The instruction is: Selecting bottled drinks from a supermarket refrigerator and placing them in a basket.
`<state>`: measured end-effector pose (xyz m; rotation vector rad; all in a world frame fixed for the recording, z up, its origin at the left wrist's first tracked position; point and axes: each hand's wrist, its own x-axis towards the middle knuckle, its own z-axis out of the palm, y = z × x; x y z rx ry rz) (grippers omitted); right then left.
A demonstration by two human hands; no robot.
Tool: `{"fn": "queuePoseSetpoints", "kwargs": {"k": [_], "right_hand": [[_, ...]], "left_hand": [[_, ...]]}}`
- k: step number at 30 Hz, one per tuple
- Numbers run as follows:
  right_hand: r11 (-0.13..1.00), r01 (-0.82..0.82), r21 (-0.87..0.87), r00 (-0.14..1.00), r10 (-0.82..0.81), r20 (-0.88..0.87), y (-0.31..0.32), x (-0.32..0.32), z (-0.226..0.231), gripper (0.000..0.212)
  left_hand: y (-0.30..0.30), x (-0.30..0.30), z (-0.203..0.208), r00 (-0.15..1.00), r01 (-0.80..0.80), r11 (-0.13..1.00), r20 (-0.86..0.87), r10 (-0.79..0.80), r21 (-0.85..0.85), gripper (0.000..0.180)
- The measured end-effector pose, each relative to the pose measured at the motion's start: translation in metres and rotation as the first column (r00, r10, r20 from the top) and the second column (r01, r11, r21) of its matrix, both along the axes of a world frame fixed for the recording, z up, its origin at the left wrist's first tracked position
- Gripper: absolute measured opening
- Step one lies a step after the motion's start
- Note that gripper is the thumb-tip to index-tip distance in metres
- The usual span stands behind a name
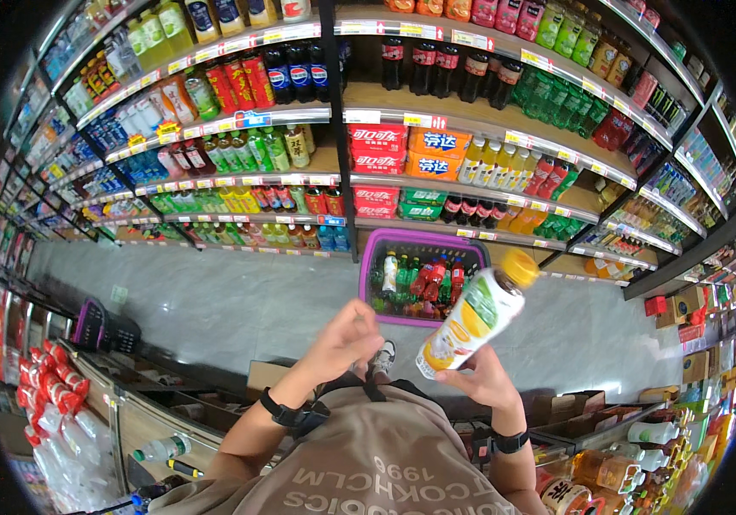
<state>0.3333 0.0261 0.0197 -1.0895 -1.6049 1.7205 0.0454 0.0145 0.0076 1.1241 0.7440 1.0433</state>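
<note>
My right hand (484, 378) is wrapped round the lower end of a drink bottle (475, 318). The bottle tilts up to the right; it has a yellow cap and a white label with green and yellow pictures. To its left, my left hand (346, 342) is raised with the fingers curled in and nothing showing in them. Past both hands a purple-rimmed shopping basket (364, 279) rests on the floor by the shelves. Inside are several bottles, green, red and one white-labelled like the held one. The held bottle partly covers the basket's right side.
Tiered drink shelves (462, 184) stretch across the far side, packed with bottles and boxed packs. A second purple-rimmed basket (85, 326) sits at the left on the grey floor (239, 292). Close behind me are open cartons (565, 408), a wooden counter (149, 421) and bottles at the right.
</note>
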Motion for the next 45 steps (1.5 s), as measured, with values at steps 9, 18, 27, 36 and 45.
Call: {"fn": "queuePoseSetpoints", "kwargs": {"k": [9,18,27,36,45], "right_hand": [[0.997,-0.033,-0.069,0.996,0.027,-0.089,-0.003,-0.005,-0.024,0.061],[0.991,-0.121,0.062,0.986,0.113,0.125,0.005,-0.022,-0.030,0.064],[0.973,-0.118,0.198,0.991,0.129,-0.040,0.000,-0.028,-0.039,0.063],[0.977,-0.117,0.180,0.981,0.142,-0.133,-0.002,-0.051,-0.037,0.046],[0.988,-0.113,0.104,0.972,0.132,-0.193,-0.004,-0.058,-0.035,0.037]], "left_hand": [[0.011,0.015,0.010,0.904,0.287,0.955,-0.351,-0.243,0.078,0.036],[0.014,0.011,0.024,0.748,0.389,0.920,-0.600,-0.284,0.049,0.039],[0.010,-0.003,0.005,0.717,0.522,0.852,-0.561,-0.414,0.038,0.040],[0.010,0.005,0.009,0.747,0.515,0.842,-0.398,-0.533,-0.163,0.048],[0.009,0.009,0.023,0.761,0.477,0.859,-0.401,-0.510,-0.188,0.058]]}}
